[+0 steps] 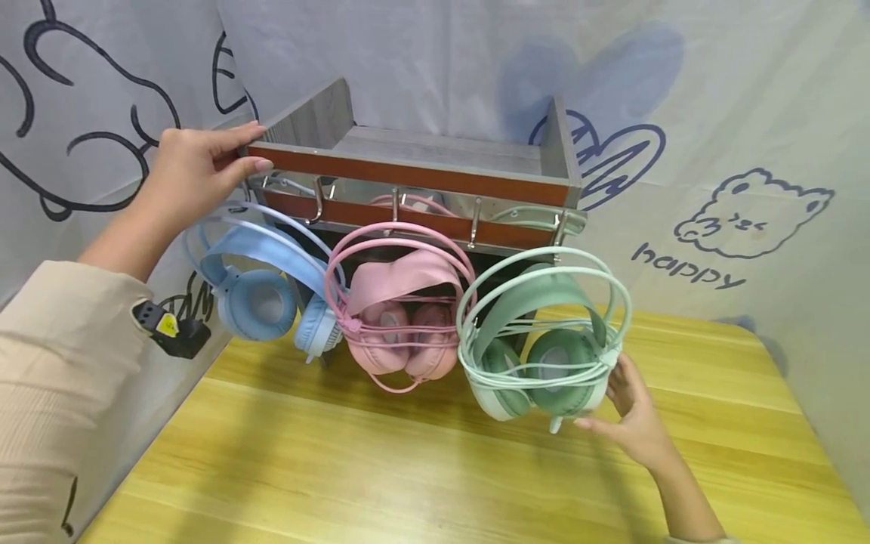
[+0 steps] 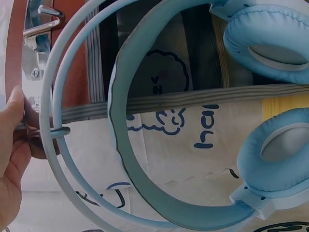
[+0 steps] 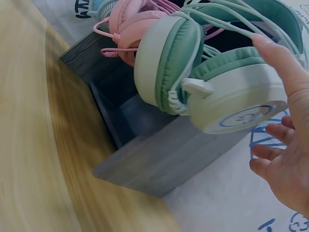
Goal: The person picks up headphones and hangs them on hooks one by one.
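My left hand (image 1: 193,170) grips the left front corner of a grey wooden shelf rack (image 1: 408,168), its thumb on the red-brown front edge. Below it, blue headphones (image 1: 254,302) hang from a hook; their headband (image 2: 118,96) fills much of the left wrist view. Pink headphones (image 1: 401,287) hang in the middle with their cable bundled. Green headphones (image 1: 567,370) hang at the right end, their cable wound round them. Beside their right ear cup is my right hand (image 1: 635,415). In the right wrist view its fingers are spread and its thumb (image 3: 280,58) overlaps the green cable.
Metal hooks (image 1: 475,223) line the rack's front rail. The rack stands on a yellow wood-grain table (image 1: 408,476) against white cloth with drawn figures. At left, a black device with a yellow label (image 1: 168,325) shows beside the left sleeve (image 1: 68,363).
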Motion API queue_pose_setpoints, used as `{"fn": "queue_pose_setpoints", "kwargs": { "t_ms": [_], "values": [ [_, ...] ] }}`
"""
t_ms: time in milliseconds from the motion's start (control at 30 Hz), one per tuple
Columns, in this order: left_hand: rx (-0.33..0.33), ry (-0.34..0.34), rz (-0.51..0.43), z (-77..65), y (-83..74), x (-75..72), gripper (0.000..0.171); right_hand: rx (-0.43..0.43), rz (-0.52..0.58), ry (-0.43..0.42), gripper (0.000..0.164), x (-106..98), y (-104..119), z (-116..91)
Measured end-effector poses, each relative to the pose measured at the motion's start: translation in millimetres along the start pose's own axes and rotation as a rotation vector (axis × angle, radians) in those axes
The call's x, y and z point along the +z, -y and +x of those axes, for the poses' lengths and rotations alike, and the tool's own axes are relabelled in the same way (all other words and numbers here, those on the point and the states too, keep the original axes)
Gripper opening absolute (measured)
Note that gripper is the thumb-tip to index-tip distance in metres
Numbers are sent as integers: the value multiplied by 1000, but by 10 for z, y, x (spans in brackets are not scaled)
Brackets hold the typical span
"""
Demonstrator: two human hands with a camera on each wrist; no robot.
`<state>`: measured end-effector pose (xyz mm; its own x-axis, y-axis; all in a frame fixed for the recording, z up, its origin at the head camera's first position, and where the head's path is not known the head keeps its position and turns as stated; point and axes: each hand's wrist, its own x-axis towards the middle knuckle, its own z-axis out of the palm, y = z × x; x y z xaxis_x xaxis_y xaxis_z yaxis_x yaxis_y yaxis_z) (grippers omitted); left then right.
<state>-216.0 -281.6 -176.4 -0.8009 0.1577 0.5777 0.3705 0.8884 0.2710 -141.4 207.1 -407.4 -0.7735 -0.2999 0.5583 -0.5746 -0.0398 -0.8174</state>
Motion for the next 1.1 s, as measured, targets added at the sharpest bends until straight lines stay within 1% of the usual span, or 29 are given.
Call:
{"fn": "queue_pose_setpoints", "kwargs": {
  "t_ms": [100,200,300,367,433,533,600,667,767,833,900,1000,1033,1100],
  "values": [
    [17,-13,28,-6,-29,21,40,-58,9,-15,95,-66,44,3],
    [53,-51,40,-32,-43,54,40,-96,-7,-59,84,-130,98,8],
    [106,-131,44,-84,-38,114,38,-94,-81,-107,75,-182,180,20],
    [130,-208,35,-130,-30,172,36,-72,-148,-136,72,-212,246,32],
    [134,-296,8,-183,-33,244,33,-39,-234,-159,70,-235,318,48],
    [114,-418,-35,-257,-56,358,33,13,-371,-172,71,-266,419,73],
    [90,-478,-72,-306,-96,433,34,32,-446,-175,71,-283,473,87],
    [77,-519,-106,-355,-149,501,35,58,-506,-178,72,-298,521,96],
    [71,-551,-166,-434,-242,585,38,131,-575,-181,72,-311,581,99],
    [87,-572,-197,-507,-300,630,39,187,-612,-171,74,-312,613,98],
    [108,-600,-231,-592,-361,675,39,217,-643,-157,74,-313,635,92],
    [159,-669,-281,-754,-462,748,37,208,-666,-135,77,-301,648,84],
    [181,-684,-295,-816,-497,773,37,199,-674,-127,78,-295,647,81],
    [227,-693,-315,-947,-570,824,37,173,-690,-109,81,-278,644,77]
  ]
}}
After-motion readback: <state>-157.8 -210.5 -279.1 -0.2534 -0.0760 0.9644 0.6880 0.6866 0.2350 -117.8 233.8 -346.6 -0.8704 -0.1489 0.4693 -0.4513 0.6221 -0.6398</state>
